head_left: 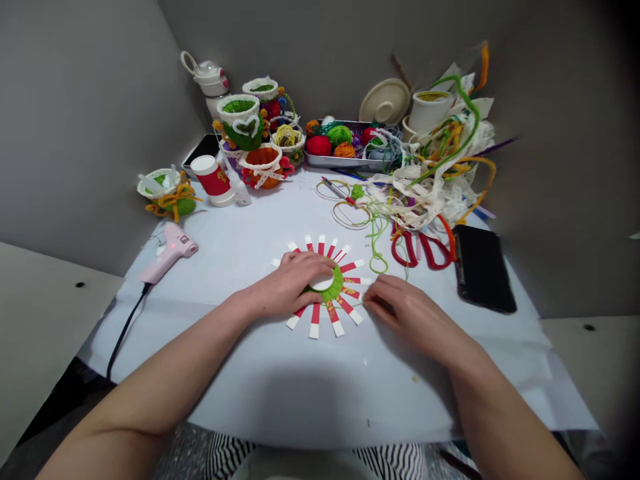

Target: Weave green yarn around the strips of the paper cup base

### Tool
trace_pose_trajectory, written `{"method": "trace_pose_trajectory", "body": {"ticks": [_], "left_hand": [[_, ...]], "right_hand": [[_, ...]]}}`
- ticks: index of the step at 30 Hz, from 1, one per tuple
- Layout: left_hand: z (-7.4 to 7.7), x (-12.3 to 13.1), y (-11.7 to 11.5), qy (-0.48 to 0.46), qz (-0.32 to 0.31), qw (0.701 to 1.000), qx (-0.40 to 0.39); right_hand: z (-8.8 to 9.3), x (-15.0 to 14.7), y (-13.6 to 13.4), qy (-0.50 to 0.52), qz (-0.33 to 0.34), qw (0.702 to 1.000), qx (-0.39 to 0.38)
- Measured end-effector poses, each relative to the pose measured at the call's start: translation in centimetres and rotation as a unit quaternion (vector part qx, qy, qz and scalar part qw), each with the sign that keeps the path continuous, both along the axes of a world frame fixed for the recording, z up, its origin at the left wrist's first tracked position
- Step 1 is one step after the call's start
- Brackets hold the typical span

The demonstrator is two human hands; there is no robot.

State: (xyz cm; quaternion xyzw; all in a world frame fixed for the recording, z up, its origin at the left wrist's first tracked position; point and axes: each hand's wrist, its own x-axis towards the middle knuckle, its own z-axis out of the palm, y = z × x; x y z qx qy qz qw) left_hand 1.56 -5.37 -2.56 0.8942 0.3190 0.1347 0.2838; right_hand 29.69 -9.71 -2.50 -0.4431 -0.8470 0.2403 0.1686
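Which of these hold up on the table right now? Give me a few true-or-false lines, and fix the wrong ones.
1. The left hand rests on the green yarn-wrapped disc ringed by red-and-white paper strips. True.
2. The right hand grips the red-handled scissors. False: the scissors lie apart from it on the table.
3. The pink hot-glue gun lies on the white-covered table, its black cord running off the edge. True.
4. The black smartphone sits inside the metal tray. False: it lies on the table, right of the scissors.
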Motion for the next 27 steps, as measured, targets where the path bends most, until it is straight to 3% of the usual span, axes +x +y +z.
{"method": "trace_pose_trajectory", "body": {"ticks": [8, 13, 22, 27], "left_hand": [[-0.1, 0.0, 0.0, -0.005, 0.001, 1.000, 0.004], [-0.1, 0.2, -0.1, -0.005, 0.005, 1.000, 0.010], [-0.8, 0.6, -0.5, -0.028, 0.082, 0.996, 0.029], [-0.2, 0.3, -0.3, -0.024, 0.054, 0.997, 0.049]], "right_hand": [[-2.6, -2.2, 0.9, 0.031, -0.152, 0.987, 0.051], [-3.0, -2.4, 0.9, 0.022, -0.153, 0.987, 0.049], [-2.8, -2.2, 0.9, 0.010, -0.140, 0.989, 0.043], [-2.5, -1.7, 0.7, 0.064, -0.087, 0.993, 0.047]]}}
